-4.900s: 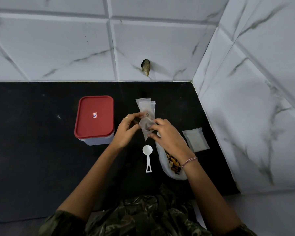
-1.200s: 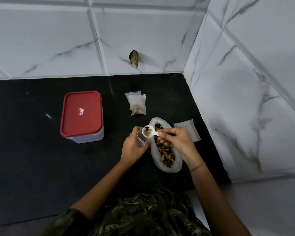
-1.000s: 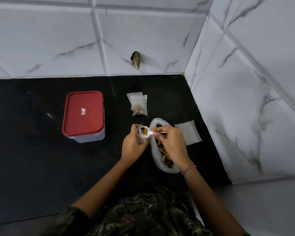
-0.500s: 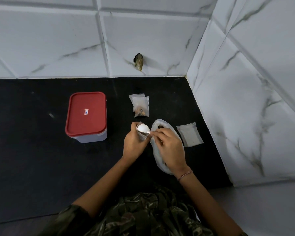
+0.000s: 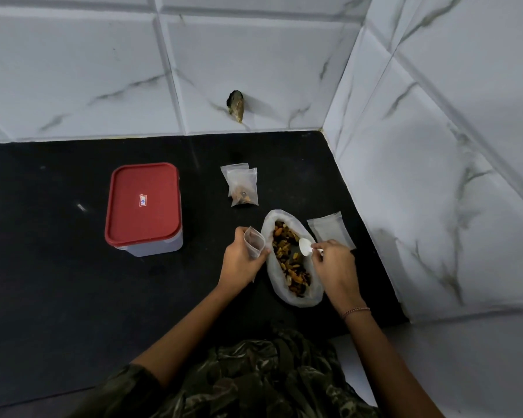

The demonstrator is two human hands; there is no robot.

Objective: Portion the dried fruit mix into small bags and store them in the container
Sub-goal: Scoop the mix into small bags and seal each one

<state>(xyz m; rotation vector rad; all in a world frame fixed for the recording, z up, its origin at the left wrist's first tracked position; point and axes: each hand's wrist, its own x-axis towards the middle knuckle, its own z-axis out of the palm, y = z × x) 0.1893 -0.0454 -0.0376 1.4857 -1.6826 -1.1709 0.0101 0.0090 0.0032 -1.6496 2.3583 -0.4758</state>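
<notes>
Spoon (image 5: 305, 246) points left across the lengthwise fruit bag (image 5: 298, 299)

A dark brownish lump (image 5: 236, 105) sits on the white marbled wall tiles (image 5: 103, 70) at 12 o'clock, above the black worktop (image 5: 58, 282). A tiled side wall (image 5: 465, 176) stands at 3 o'clock.

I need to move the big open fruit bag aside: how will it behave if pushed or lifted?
Probably floppy: the big bag is thin plastic slumped flat on the counter, so a push may crumple it rather than slide it. Its mouth lies open over the dried fruit mix, so lifting one edge could spill.
</notes>
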